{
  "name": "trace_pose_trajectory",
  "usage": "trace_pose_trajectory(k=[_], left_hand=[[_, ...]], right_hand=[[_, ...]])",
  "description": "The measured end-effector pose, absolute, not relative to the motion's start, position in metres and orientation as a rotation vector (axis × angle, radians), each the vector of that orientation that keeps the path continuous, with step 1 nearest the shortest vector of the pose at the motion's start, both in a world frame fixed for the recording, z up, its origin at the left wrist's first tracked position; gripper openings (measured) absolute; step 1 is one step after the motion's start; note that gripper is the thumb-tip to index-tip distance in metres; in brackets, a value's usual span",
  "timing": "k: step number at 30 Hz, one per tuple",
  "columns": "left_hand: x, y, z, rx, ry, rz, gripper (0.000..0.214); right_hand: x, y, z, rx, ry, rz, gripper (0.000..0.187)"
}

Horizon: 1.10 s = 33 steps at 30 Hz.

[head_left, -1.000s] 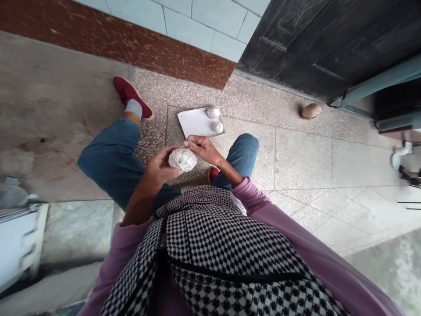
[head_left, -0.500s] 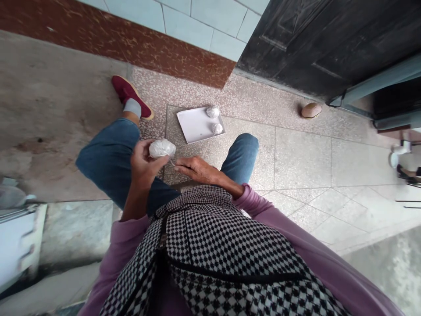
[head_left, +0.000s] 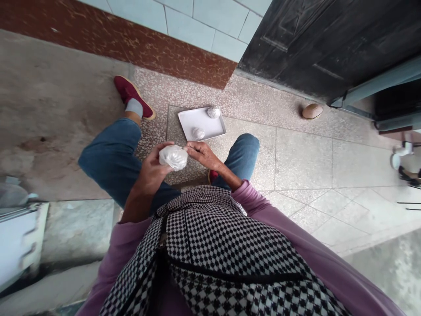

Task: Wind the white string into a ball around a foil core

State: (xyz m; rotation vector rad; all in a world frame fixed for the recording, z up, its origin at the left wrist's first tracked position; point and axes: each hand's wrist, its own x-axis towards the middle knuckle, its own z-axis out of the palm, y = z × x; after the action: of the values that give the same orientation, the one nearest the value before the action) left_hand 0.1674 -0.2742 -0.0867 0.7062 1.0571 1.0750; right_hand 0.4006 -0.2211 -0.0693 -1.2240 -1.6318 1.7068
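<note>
Soft, pale light; faint shadows; outer edges stretched and blurred.

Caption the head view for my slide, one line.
Left hand holds a white ball, right hand at its edge; beyond, a tray holds two more balls.
</note>
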Motion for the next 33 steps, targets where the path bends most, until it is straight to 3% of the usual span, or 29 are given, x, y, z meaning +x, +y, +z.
trace_pose_trajectory(k=[5,12,17,23,26,29,33], left_hand=[[0.167,-0.261,-0.087,0.646,1.044,1.217,0.07],[0.167,-0.268,-0.106,0.828,1.436,1.178,0.083],[0.17,-0.282,-0.111,1.029,1.325,0.984,0.073],[0.173,-0.283,-0.083,0.899,1.11,0.922,0.083],[0.17,-0.278,-0.075,0.803,1.08,0.976,0.086],[0.168,-0.27,-0.079,0.696,1.062,1.074,0.075],[0.166,-0.257,-0.09,0.598,1.065,1.292,0.073]], right_hand=[[0.39,-0.246,-0.06,-1.281,-1.75,1.757,0.06],[0.396,-0.254,-0.025,-1.202,-1.935,1.79,0.045],[0.409,-0.225,-0.028,-1.102,-1.964,1.632,0.059],[0.406,-0.198,-0.058,-1.176,-1.73,1.668,0.066],[0.4,-0.205,-0.068,-1.257,-1.635,1.678,0.069],[0.394,-0.22,-0.071,-1.262,-1.651,1.719,0.073],[0.392,-0.245,-0.065,-1.261,-1.762,1.764,0.067]])
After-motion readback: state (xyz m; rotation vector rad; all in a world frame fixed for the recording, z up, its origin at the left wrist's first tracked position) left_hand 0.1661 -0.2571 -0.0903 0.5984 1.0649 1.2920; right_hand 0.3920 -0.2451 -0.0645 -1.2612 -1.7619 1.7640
